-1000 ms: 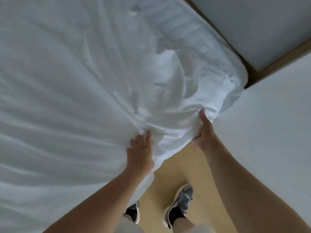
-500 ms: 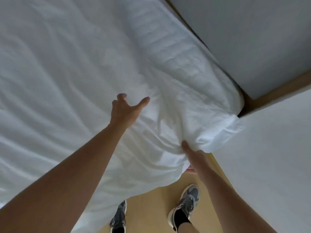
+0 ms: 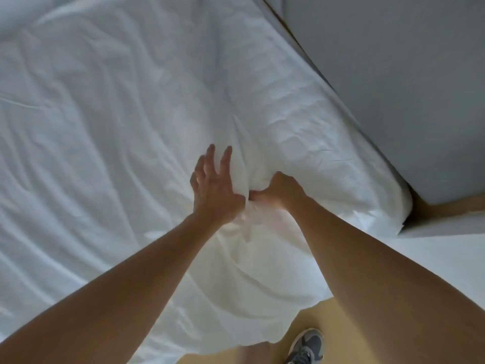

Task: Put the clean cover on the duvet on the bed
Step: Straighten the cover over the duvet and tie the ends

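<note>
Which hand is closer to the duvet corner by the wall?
Right. The right hand grips bunched cover left of the duvet corner; the left hand, fingers spread, sits beyond it, farther left.

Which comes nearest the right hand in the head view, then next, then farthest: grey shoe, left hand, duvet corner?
From the right hand:
1. Left hand, just to its left, across a bunched fold.
2. Duvet corner, off to the right near the wall.
3. Grey shoe, down on the floor.

Grey wall (image 3: 406, 88), wooden skirting strip (image 3: 446, 206) at its foot, tan floor (image 3: 334, 334).
</note>
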A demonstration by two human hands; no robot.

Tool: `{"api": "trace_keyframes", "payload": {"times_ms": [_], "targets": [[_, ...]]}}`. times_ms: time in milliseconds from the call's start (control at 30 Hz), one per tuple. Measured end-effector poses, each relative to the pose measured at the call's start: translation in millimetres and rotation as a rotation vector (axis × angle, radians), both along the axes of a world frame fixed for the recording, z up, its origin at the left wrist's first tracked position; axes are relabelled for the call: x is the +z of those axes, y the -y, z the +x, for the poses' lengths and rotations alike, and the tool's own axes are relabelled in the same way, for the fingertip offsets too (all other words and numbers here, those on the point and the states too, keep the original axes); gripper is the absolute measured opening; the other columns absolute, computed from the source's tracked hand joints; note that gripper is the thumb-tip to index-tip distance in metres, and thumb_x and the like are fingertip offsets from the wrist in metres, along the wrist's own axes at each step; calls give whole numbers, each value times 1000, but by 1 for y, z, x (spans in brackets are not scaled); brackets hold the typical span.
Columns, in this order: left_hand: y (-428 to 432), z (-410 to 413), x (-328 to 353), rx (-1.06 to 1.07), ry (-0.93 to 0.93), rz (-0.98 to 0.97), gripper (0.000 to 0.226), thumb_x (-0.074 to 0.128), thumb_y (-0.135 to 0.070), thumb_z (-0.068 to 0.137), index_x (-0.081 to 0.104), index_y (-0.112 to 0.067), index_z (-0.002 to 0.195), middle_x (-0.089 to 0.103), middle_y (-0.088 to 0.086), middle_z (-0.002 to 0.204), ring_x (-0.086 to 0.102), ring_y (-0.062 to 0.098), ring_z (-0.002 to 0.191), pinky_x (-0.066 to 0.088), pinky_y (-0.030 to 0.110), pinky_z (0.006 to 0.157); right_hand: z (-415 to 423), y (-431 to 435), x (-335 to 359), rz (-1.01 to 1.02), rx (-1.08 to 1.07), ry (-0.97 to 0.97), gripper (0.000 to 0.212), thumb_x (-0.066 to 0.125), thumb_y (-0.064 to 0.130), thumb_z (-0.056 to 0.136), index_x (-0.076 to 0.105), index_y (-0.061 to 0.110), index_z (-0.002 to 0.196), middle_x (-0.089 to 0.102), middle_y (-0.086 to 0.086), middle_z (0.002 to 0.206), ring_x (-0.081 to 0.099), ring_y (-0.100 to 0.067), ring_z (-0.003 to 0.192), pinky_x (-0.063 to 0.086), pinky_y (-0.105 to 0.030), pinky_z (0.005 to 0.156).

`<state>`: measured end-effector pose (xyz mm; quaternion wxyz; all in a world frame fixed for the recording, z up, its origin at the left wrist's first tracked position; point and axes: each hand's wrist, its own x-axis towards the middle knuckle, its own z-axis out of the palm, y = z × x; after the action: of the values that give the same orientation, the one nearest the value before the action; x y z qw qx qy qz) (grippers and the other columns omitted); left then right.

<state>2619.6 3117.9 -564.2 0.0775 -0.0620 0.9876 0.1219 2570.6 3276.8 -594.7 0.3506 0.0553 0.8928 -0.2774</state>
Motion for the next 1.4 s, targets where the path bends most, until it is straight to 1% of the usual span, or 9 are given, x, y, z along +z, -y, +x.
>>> {"api": "trace_keyframes", "payload": {"times_ms": [200,433,600,767,900,1000,1100,1267,1400], "targets": [[-1,-132,37,-619,494,-348,62,71,-26,83,52,-31,142,55,1,138,52,26,129,42,38,105,-1,-23,-8,-156,-107,-82,63,69,75,75,66,14,89,68,-4,82,66,-28,81,48,-33,62],[-40,-210,39,-707,236,-597,146,93,-61,45,5,-36,158,22,9,149,34,36,130,39,48,99,21,-127,35,144,-425,-729,59,52,70,90,46,17,66,46,2,49,47,-25,46,30,-24,48],[-51,-255,26,-788,403,-318,127,87,-56,53,11,-45,154,5,-6,167,2,26,154,8,55,123,11,-133,5,98,-374,-182,56,54,73,86,62,18,76,63,1,71,65,-32,84,41,-34,66],[-74,-278,7,-918,444,-493,127,83,-76,52,24,-32,156,37,0,158,26,27,149,11,51,123,-11,-146,-3,-188,-359,112,49,73,69,77,68,20,77,64,11,53,60,-3,47,43,-25,51],[-95,-276,1,-946,576,-506,80,86,-76,46,69,-25,105,71,-5,93,64,18,80,54,29,79,5,-150,7,-71,-373,-200,50,58,73,83,59,23,79,63,9,64,60,-11,63,47,-33,54],[-100,-307,22,-1123,207,-483,77,67,-92,47,60,-24,85,52,-6,63,50,24,59,33,25,51,14,-146,17,70,-468,-486,60,49,81,77,42,21,75,50,6,55,45,-15,51,28,-24,44],[-82,-311,17,-1148,-208,-343,78,68,-86,53,57,-17,87,55,-1,67,57,29,61,34,25,56,2,-148,15,-30,-575,-235,82,61,86,65,52,22,115,64,9,81,58,-14,73,40,-27,56],[-51,-282,-40,-1018,77,-492,101,57,-97,47,59,-21,114,58,3,114,54,28,116,19,43,120,34,-168,1,17,-225,285,86,68,92,50,65,34,114,71,12,100,66,-9,93,54,-30,81],[-74,-330,-23,-986,260,-456,102,36,-111,35,61,-26,87,70,2,92,67,29,87,50,34,76,78,-176,-10,112,-489,45,75,45,93,56,65,26,84,68,4,75,67,-22,83,53,-40,73]]}}
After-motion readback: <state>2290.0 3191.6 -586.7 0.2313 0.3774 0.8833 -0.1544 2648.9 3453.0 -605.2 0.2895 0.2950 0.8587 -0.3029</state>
